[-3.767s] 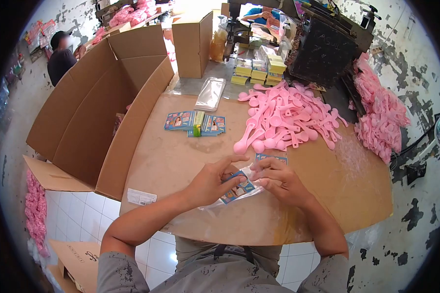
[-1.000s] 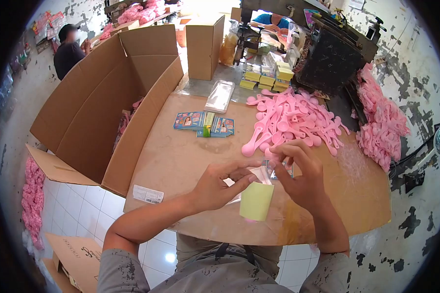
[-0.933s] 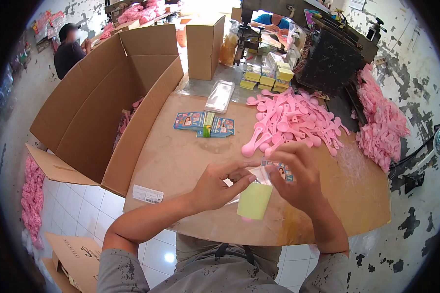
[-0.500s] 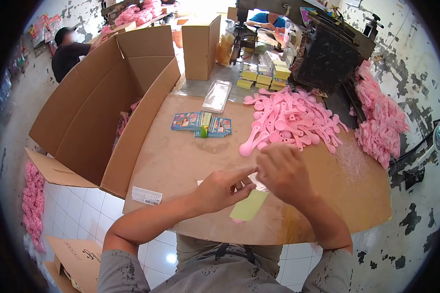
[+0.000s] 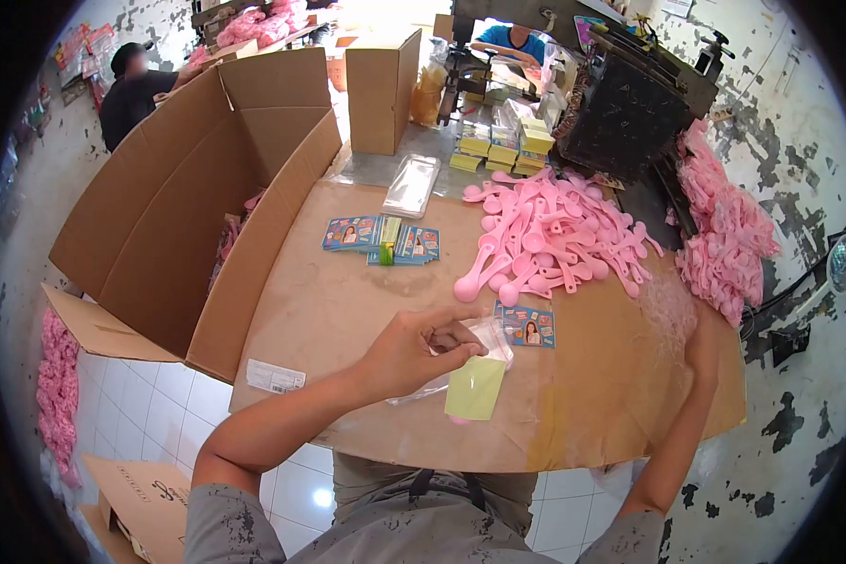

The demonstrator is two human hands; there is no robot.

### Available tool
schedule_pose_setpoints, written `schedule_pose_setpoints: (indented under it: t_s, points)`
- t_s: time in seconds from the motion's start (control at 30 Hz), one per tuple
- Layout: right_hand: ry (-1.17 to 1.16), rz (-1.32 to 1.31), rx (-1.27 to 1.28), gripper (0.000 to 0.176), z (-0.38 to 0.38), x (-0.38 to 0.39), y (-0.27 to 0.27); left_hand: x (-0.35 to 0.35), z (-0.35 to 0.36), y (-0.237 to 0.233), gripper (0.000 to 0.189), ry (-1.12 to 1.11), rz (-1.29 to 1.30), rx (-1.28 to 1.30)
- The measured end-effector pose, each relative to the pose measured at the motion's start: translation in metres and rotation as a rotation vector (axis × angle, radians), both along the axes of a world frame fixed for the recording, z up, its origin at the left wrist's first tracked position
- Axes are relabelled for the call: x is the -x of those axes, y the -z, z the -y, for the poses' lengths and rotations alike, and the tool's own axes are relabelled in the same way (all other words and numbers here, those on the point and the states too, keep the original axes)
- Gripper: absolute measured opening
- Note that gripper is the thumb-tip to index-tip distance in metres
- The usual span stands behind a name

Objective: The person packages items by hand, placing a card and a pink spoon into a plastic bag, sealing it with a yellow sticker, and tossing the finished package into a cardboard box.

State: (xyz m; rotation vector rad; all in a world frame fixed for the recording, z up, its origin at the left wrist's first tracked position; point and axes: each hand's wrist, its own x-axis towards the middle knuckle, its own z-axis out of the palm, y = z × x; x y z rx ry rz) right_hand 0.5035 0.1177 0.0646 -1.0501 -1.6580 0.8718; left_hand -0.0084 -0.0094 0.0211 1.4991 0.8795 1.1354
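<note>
My left hand (image 5: 423,350) pinches a clear plastic bag (image 5: 492,340) over the table. A yellow-green card (image 5: 476,387) hangs below its fingers, seemingly inside the plastic, and a bit of pink peeks out at its lower end. Just beyond lies a blue printed card (image 5: 534,327), flat on the cardboard tabletop. My right hand (image 5: 703,331) is out at the table's right side, by thin clear plastic scraps (image 5: 669,305) and below a heap of pink wrapped pieces (image 5: 724,246). Blur hides its fingers. A pile of pink measuring spoons (image 5: 559,230) lies past both hands.
Blue card stacks (image 5: 383,240) and a sheaf of clear bags (image 5: 411,186) lie left of the spoons. A large open carton (image 5: 263,249) stands at the left. Yellow-edged card stacks (image 5: 503,144) and a black machine (image 5: 625,113) are behind. Two people are at the back.
My right hand has left my left hand and swung right to the table's side. The blue card beyond the left hand is now uncovered. My left hand keeps the bag.
</note>
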Motion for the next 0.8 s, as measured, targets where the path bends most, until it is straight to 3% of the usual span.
schedule_pose_setpoints:
  t_s: [0.13,0.23,0.37,0.43,0.63,0.8]
  points:
    - [0.661,1.124,-0.335,0.049,0.02,-0.003,0.008,-0.001,-0.003,0.005,0.042,-0.017,0.021,-0.022]
    - [0.447,0.853,-0.366,0.048,0.038,0.056,-0.014,-0.004,-0.003,-0.001,0.042,-0.048,0.042,0.121]
    - [-0.262,0.459,-0.067,0.048,0.063,0.172,-0.019,-0.007,-0.005,0.009,0.042,-0.086,0.06,0.022]
    - [-0.445,0.341,-0.024,0.047,0.077,0.22,-0.015,-0.006,-0.005,0.007,0.04,-0.083,0.042,0.038]
    - [-0.574,0.006,0.302,0.033,0.064,0.263,0.033,-0.003,-0.004,0.006,0.039,-0.039,0.096,0.04]
    - [-0.556,-0.08,0.292,0.024,0.058,0.26,0.04,-0.002,-0.007,0.013,0.035,-0.019,0.108,0.092]
